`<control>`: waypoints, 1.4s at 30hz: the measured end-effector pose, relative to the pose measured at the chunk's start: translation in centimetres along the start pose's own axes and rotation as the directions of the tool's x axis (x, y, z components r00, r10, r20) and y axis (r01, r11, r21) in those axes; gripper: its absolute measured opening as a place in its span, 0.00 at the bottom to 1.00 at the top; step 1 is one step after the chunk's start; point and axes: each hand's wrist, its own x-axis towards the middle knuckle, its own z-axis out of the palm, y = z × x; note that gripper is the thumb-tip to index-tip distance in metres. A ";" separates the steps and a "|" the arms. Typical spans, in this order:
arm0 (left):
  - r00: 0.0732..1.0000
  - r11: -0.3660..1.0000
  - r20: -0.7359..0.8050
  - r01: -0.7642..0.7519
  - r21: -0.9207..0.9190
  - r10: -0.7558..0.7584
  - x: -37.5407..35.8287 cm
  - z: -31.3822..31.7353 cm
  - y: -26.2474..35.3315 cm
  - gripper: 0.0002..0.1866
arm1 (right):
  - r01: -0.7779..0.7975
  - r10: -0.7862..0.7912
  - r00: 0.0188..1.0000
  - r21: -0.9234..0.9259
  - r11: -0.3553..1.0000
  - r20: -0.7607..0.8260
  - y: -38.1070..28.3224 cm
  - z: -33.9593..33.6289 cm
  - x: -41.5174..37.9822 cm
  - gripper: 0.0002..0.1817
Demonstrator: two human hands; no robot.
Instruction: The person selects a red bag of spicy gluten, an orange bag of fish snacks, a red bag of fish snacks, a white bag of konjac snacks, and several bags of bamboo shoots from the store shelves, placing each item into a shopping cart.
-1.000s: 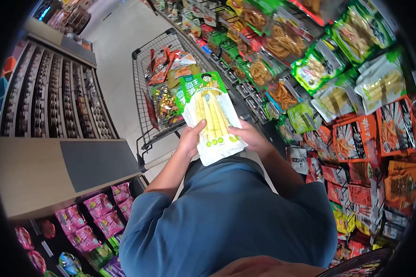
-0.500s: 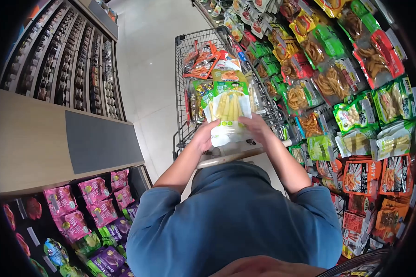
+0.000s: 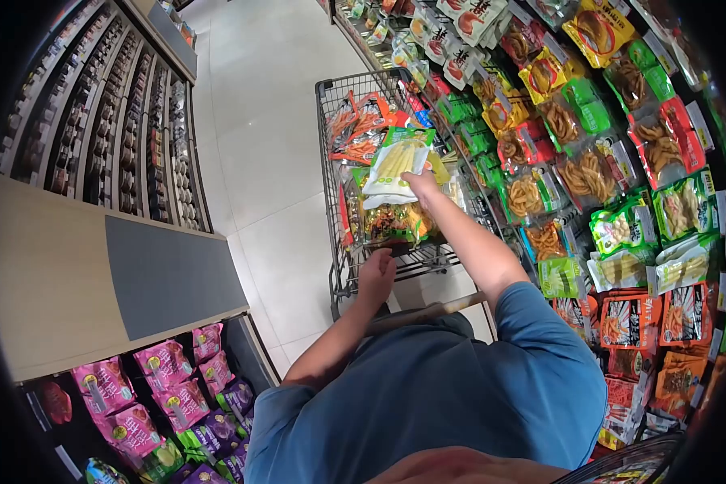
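My right hand [image 3: 419, 185] grips the lower right edge of a green and white food pack [image 3: 395, 168] with pale yellow strips showing in it. The pack is tilted over the goods in a wire shopping cart [image 3: 324, 153]. Beyond it lie orange-red packs [image 3: 355, 129], and below it a pack with dark and yellow contents [image 3: 395, 224]. My left hand [image 3: 377, 273] is near the cart's near end, away from the pack, with its fingers curled and nothing seen in them.
Hanging snack packs [image 3: 585, 173] fill the rack on the right, close to the cart. Shelves of small jars [image 3: 121, 121] stand at the left, with pink packs [image 3: 129, 427] at the lower left. Tiled floor [image 3: 258, 121] runs alongside the cart.
Both hands held the green and white pack before. My left hand has let go and drawn back, while my right hand has moved the pack forward over the cart and tilted it.
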 end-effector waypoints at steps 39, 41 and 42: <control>0.972 0.939 0.179 -0.199 0.280 0.153 1.6 0.7 0.2 0.08 | 0.457 -0.390 0.889 -0.415 0.787 0.238 -0.1 -11.8 -14.5 0.10; 0.972 0.961 0.180 -0.188 0.203 0.152 2.3 0.8 -1.6 0.07 | 0.396 -0.456 0.887 -0.634 0.664 0.076 -0.7 -16.2 -19.0 0.07; 0.971 0.976 0.179 -0.181 0.121 0.158 2.9 1.0 -3.2 0.06 | 0.436 -0.552 0.833 -0.671 0.599 0.049 -0.3 -17.6 -20.4 0.06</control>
